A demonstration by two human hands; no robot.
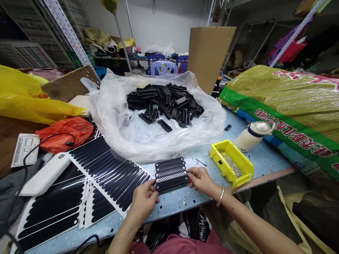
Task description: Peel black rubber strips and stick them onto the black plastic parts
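Observation:
Several black perforated grille strips (170, 168) lie side by side in a row near the table's front edge. My left hand (143, 199) pinches the left end of the nearest strip (171, 182), fingers closed on it. My right hand (200, 179) grips its right end, a bracelet on that wrist. Behind them an opened clear plastic bag (113, 116) holds a heap of black plastic parts (165, 100). Sheets of black oblong stickers (106, 173) lie to the left of my hands.
A yellow bin (223, 165) with small metal pieces stands to the right, a white bottle (250, 135) lying behind it. A white power bank (43, 174), orange bag (66, 132) and yellow bag (23, 93) are left. A large sack (288, 106) and cardboard box (208, 53) are at the right.

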